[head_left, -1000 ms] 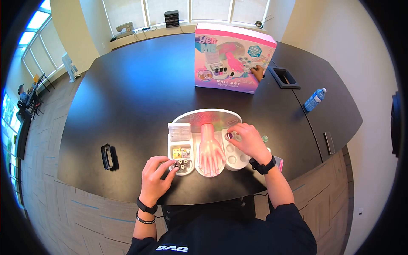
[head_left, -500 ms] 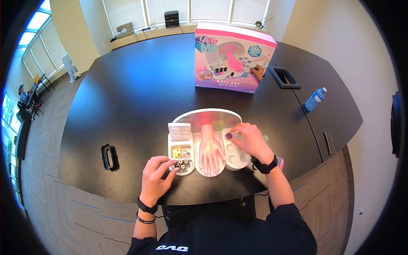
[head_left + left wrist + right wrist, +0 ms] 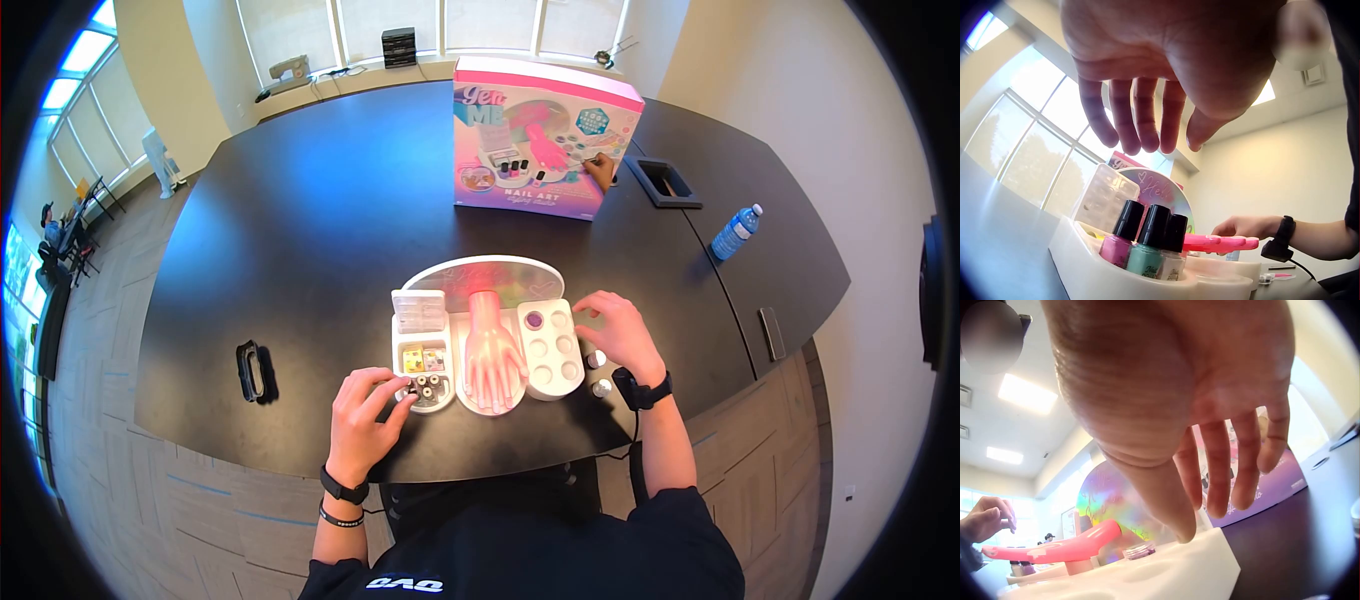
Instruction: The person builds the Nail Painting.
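Note:
My left hand (image 3: pixel 367 415) hovers at the near left of the white nail station, fingers loosely bent; in the left wrist view nothing is between them, above purple, green and clear polish bottles (image 3: pixel 1145 255) with black caps. Beside the right-hand tray (image 3: pixel 553 375) is my right hand (image 3: pixel 622 335), its fingers apart and holding nothing. A small purple pot (image 3: pixel 534 320) sits in the tray's far left well, also visible as a clear-sided pot (image 3: pixel 1139 551) in the right wrist view. Between the side trays lies the pink model hand (image 3: pixel 490 350).
Two small pale-topped items (image 3: pixel 595 358) stand right of the tray. A tall product box (image 3: pixel 545 140) is behind the station. Farther right are a water bottle (image 3: pixel 736 233) and a phone (image 3: pixel 771 334); a black frame-like object (image 3: pixel 250 371) lies left.
My right hand has let go of the purple pot, which stays in the well, and has moved right off the tray. My left hand has stayed near the bottles.

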`<state>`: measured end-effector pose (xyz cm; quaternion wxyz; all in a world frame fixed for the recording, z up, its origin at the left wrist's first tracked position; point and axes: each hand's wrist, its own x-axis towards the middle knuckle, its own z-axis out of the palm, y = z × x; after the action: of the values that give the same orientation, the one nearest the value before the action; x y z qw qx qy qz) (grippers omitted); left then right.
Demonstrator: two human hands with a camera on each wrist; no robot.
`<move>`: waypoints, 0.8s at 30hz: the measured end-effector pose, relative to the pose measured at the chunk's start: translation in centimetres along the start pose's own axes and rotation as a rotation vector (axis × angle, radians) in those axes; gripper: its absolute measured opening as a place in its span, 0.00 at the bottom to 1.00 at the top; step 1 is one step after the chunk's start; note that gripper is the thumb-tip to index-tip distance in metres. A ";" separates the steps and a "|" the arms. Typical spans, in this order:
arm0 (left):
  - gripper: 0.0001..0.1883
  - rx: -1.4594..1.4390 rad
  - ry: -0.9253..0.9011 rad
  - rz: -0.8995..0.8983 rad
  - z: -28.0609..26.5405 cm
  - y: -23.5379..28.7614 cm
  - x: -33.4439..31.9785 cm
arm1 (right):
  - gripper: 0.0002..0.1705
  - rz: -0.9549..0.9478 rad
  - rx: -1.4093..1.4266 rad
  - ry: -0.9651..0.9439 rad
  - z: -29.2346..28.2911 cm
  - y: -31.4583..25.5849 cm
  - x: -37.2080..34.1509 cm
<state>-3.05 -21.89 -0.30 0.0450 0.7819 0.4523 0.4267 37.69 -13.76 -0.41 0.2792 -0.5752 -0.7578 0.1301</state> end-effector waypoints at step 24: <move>0.15 0.020 -0.030 0.006 -0.1 0.8 0.5 | 0.16 0.253 -0.053 0.030 -1.1 6.9 -3.0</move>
<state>-2.48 -22.07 0.45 0.0427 0.7899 0.4534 0.4107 44.38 -14.65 -3.98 0.2569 -0.6750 -0.6782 0.1356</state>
